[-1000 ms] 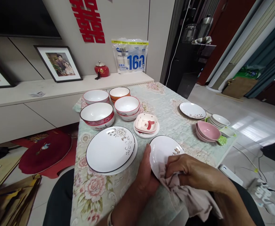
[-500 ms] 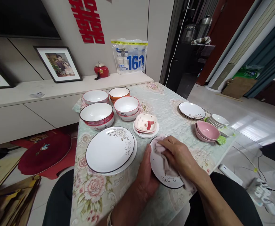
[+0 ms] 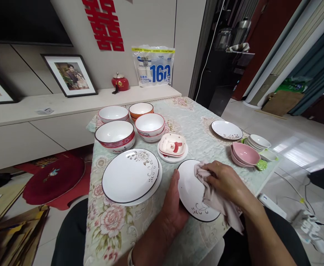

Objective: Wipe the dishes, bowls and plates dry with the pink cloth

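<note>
My left hand (image 3: 174, 207) grips the left edge of a white plate (image 3: 189, 186), thumb along the rim and fingers hidden beneath. The plate has a dark rim and a brown floral pattern; it is tilted above the table's near edge. Bunched in my right hand (image 3: 227, 183) is a pale pink cloth (image 3: 216, 197), pressed on the plate's right side with its loose end hanging past the rim. Left of my left hand lies a large floral plate (image 3: 128, 175) on top of another plate. Just beyond the held plate, small square bear dishes (image 3: 173, 144) rest on round plates.
Stacked bowls (image 3: 114, 133) stand at the table's back left. On the right are dark-rimmed plates (image 3: 226, 130), pink bowls (image 3: 245, 153) and small white dishes (image 3: 259, 141). A floral cloth (image 3: 110, 218) covers the table. Behind it runs a white cabinet (image 3: 76, 105).
My right hand and the cloth have slid right across the plate, uncovering more of its upper middle. My left hand keeps its hold on the rim.
</note>
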Action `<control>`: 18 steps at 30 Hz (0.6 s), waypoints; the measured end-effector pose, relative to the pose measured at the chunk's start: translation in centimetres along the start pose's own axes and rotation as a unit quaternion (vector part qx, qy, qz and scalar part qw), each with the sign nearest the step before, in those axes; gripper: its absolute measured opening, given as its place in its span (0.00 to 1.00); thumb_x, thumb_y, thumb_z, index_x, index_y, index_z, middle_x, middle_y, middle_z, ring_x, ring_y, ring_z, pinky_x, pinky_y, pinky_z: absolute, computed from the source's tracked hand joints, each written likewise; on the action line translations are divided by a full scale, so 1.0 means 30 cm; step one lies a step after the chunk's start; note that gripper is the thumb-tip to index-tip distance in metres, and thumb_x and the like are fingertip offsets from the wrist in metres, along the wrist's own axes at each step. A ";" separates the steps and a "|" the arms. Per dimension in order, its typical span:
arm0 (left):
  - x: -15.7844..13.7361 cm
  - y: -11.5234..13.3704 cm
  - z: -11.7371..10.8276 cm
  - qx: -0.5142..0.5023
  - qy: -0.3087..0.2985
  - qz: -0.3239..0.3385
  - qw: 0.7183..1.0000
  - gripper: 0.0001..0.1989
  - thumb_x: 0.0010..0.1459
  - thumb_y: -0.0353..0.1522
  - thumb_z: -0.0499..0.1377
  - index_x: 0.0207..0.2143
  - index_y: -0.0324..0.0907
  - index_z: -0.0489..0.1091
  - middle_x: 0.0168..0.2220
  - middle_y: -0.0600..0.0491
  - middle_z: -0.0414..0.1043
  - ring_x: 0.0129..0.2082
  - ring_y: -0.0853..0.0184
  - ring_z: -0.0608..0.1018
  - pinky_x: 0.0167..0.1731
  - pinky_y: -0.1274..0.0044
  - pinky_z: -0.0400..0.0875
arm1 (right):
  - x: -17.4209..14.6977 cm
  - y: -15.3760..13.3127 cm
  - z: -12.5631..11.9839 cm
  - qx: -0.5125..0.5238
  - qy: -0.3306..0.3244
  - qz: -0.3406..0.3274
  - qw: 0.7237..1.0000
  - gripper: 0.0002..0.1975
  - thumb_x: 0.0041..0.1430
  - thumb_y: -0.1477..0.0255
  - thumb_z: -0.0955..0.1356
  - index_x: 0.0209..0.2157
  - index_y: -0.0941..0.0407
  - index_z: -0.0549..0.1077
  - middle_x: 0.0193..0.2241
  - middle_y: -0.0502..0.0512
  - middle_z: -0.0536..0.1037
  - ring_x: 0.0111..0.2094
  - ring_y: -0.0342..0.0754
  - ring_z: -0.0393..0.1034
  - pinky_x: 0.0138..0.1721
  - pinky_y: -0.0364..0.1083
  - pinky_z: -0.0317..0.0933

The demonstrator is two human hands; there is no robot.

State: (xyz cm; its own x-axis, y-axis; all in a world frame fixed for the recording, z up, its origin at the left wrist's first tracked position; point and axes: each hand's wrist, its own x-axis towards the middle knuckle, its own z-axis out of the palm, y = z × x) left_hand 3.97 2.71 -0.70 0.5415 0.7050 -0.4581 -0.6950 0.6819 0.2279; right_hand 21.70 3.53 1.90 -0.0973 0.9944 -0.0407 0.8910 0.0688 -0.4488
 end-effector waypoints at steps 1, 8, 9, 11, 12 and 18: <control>-0.001 0.000 0.001 0.001 -0.001 0.002 1.000 0.30 0.68 0.48 0.50 0.61 0.37 0.69 0.51 0.41 0.80 0.57 0.49 0.76 0.59 0.60 0.66 | 0.007 -0.020 0.021 -0.017 0.028 0.003 0.999 0.13 0.61 0.77 0.65 0.44 0.55 0.79 0.35 0.56 0.75 0.39 0.51 0.71 0.42 0.48 0.62; 0.007 0.009 -0.005 -0.028 -0.016 0.011 0.999 0.25 0.68 0.46 0.51 0.51 0.35 0.75 0.45 0.42 0.81 0.51 0.53 0.79 0.55 0.64 0.70 | -0.011 -0.150 0.061 0.125 -0.017 -0.166 0.978 0.17 0.63 0.80 0.65 0.50 0.52 0.76 0.42 0.54 0.75 0.44 0.48 0.70 0.45 0.46 0.63; 0.007 0.010 -0.007 -0.027 -0.020 0.004 0.999 0.26 0.68 0.46 0.51 0.48 0.33 0.76 0.43 0.41 0.81 0.50 0.52 0.80 0.54 0.63 0.71 | -0.019 -0.151 0.046 0.135 -0.052 -0.177 0.973 0.17 0.62 0.81 0.66 0.48 0.51 0.77 0.41 0.52 0.75 0.43 0.48 0.70 0.45 0.45 0.63; 0.008 0.012 -0.010 -0.022 -0.031 -0.014 0.999 0.29 0.67 0.48 0.51 0.46 0.32 0.77 0.42 0.39 0.81 0.49 0.49 0.80 0.52 0.62 0.72 | -0.032 -0.144 0.016 0.144 -0.111 -0.182 0.966 0.18 0.58 0.83 0.68 0.46 0.50 0.79 0.39 0.50 0.76 0.42 0.47 0.71 0.44 0.45 0.62; 0.009 0.013 -0.010 -0.020 -0.036 -0.019 0.999 0.30 0.66 0.49 0.51 0.46 0.31 0.77 0.42 0.38 0.81 0.49 0.48 0.79 0.52 0.61 0.72 | -0.037 -0.138 0.004 0.142 -0.129 -0.179 0.965 0.18 0.57 0.83 0.68 0.45 0.50 0.79 0.38 0.50 0.76 0.42 0.47 0.71 0.44 0.45 0.62; 0.008 0.021 0.000 -0.023 -0.031 0.009 0.999 0.31 0.68 0.49 0.47 0.52 0.32 0.75 0.45 0.38 0.81 0.51 0.49 0.79 0.53 0.60 0.71 | -0.079 -0.128 -0.003 0.056 -0.067 -0.148 0.985 0.14 0.61 0.80 0.67 0.43 0.52 0.80 0.43 0.55 0.77 0.48 0.53 0.69 0.48 0.50 0.65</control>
State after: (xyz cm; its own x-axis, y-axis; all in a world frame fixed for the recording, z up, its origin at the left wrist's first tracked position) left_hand 3.65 3.32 -0.68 0.5558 0.7285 -0.4005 -0.7248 0.6606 0.1958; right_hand 18.56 0.91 3.80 -0.4095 0.9123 -0.0073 0.7614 0.3374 -0.5536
